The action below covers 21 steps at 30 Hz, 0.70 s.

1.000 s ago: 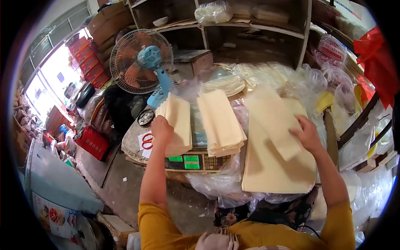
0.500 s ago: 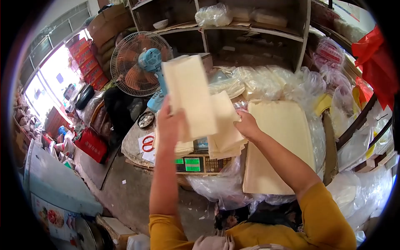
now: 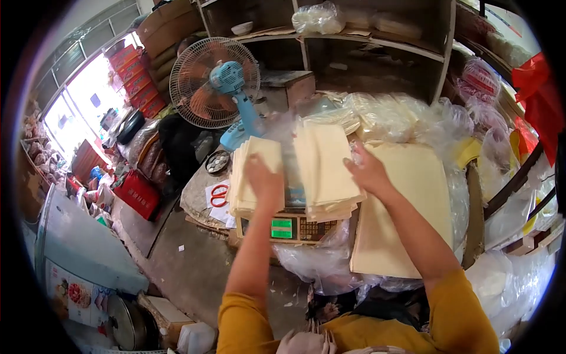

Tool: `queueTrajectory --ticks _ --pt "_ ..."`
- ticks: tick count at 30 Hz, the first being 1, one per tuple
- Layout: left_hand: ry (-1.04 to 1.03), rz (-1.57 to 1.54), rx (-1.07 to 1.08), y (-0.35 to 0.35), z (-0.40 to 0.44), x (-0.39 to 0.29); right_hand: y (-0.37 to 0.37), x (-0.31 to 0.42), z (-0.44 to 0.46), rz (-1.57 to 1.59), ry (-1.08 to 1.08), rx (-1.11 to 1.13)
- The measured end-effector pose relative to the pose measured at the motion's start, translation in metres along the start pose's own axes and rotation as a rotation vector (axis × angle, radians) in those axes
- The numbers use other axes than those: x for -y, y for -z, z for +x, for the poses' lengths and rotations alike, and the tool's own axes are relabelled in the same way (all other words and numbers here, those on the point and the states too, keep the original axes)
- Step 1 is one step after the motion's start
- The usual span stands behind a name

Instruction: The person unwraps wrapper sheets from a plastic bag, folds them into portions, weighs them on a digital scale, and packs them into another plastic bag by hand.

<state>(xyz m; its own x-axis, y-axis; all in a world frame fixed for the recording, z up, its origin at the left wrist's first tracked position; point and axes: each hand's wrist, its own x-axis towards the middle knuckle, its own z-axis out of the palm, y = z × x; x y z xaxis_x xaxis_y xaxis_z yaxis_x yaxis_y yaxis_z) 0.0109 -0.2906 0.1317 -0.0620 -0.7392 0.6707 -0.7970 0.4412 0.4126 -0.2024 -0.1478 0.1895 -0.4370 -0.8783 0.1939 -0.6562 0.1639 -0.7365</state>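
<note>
Two stacks of thin, cream-coloured folded sheets lie side by side over the scale. My left hand (image 3: 263,180) rests on top of the left stack (image 3: 242,171), fingers stretched out over it. Beside the upper right edge of the right stack (image 3: 327,168) is my right hand (image 3: 368,171), with thumb and fingers apart and nothing held. Below the stacks shows the front of a digital scale (image 3: 306,230) with green displays and a keypad. To the right lies a large pile of flat cream sheets (image 3: 401,218), partly behind my right forearm.
A blue fan (image 3: 229,76) stands behind the left stack. Red-handled scissors (image 3: 219,196) lie on paper, near a small round dish of pale pieces (image 3: 217,161). Clear plastic bags (image 3: 389,115) line the table's back. Shelves (image 3: 371,41) rise behind.
My left hand has lowered a raised folded bundle onto the left stack. My right hand has loosened from the right stack's edge, its fingers now spread. The view has shifted slightly.
</note>
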Motion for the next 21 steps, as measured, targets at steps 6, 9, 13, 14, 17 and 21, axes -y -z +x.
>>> queueTrajectory --ticks 6,9,13,14,17,21 --pt "0.636 -0.381 0.828 0.033 0.024 0.118 0.051 -0.059 -0.020 0.239 -0.103 0.026" --pt "0.584 -0.189 0.817 0.060 0.035 0.086 0.056 -0.073 -0.034 0.269 -0.219 0.093" --pt "0.533 -0.010 0.909 0.052 0.043 0.101 0.063 -0.086 -0.046 0.307 -0.288 0.131" --pt "0.515 -0.001 0.904 0.049 0.043 0.105 0.065 -0.088 -0.048 0.296 -0.295 0.136" --pt "0.446 -0.023 0.816 0.032 0.041 0.122 0.071 -0.090 -0.049 0.272 -0.306 0.147" --pt "0.413 0.023 0.771 0.020 0.043 0.122 0.063 -0.094 -0.049 0.329 -0.343 0.176"
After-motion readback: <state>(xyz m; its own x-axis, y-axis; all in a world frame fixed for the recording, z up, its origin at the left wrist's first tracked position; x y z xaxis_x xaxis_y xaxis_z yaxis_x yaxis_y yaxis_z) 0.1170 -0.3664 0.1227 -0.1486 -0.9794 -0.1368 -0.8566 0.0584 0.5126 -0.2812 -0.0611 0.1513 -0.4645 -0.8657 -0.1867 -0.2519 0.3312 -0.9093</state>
